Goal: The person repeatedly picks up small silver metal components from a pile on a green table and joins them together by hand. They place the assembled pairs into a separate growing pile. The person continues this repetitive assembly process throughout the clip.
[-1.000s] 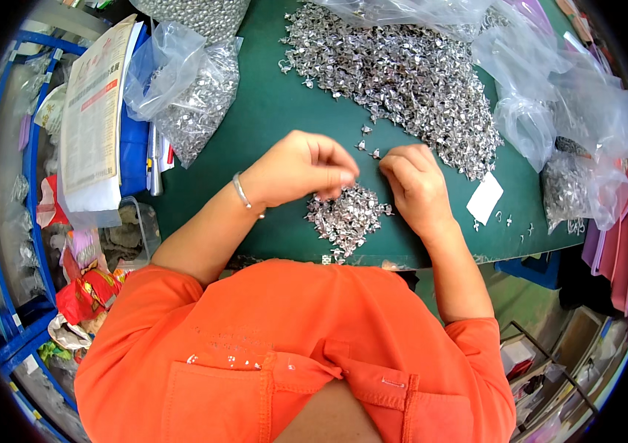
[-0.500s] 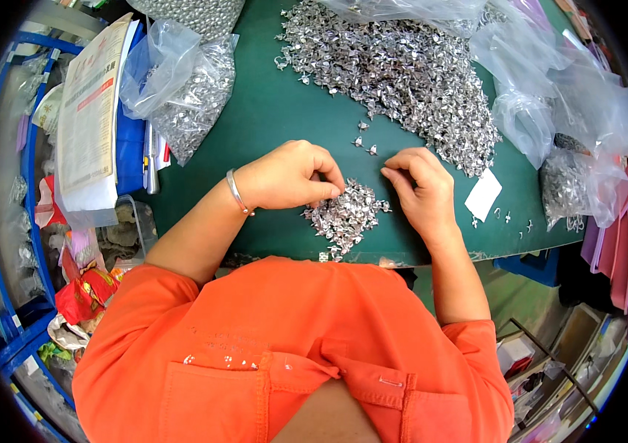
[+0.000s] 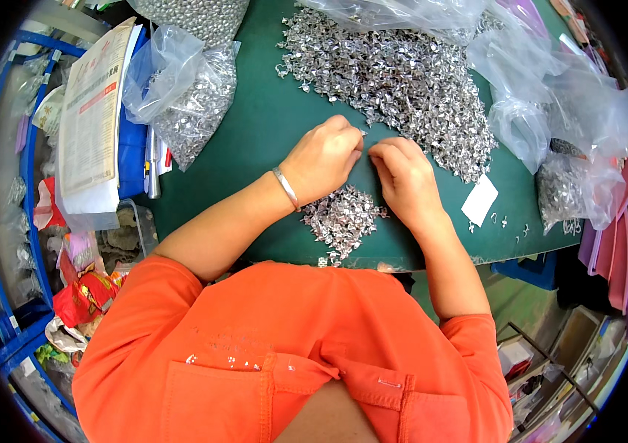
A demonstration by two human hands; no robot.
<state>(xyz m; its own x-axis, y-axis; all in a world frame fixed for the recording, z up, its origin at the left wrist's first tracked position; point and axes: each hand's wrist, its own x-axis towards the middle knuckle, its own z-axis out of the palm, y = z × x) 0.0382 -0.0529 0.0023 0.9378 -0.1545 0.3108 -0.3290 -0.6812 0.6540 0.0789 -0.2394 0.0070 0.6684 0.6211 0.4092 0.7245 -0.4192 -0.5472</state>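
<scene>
My left hand (image 3: 323, 161), with a silver bangle (image 3: 285, 188) at the wrist, reaches to the front edge of the large heap of small silver metal pieces (image 3: 402, 70). Its fingers are pinched together, and a small silver metal piece (image 3: 363, 133) shows at their tips. Just right of it, my right hand (image 3: 408, 177) is closed, thumb against curled fingers; whatever is between them is hidden. A smaller pile of the same silver pieces (image 3: 343, 219) lies between my wrists, near the table's front edge.
Clear plastic bags of metal parts (image 3: 194, 96) stand at the far left, beside papers (image 3: 92, 118) on a blue holder. More plastic bags (image 3: 568, 177) lie at the right. A white card (image 3: 481, 199) and several loose bits rest on the green table (image 3: 255, 140).
My left hand has moved from the small pile away from me to the big heap's front edge. My right hand has shifted slightly left and away, closer to the left.
</scene>
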